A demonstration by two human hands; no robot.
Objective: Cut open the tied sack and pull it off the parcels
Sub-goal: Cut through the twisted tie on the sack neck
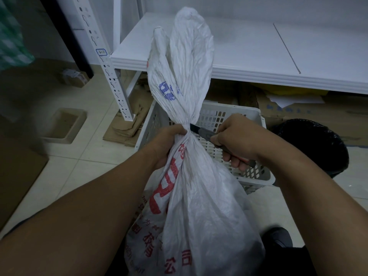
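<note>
Gripping the white sack (187, 196) at its tied neck, our left hand (165, 144) is closing around it. Our right hand (237, 140) is holding a knife (201, 131), its blade touching the neck, before the white basket (256, 172).

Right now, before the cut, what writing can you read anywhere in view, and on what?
"公司": red print low on the white woven sack.
Other red characters on the sack: creased, not readable.
Blue stamp above the sack's tied neck: blurred.
Handwritten blue-bordered tag on the shelf upright: too small to read surely.
</note>
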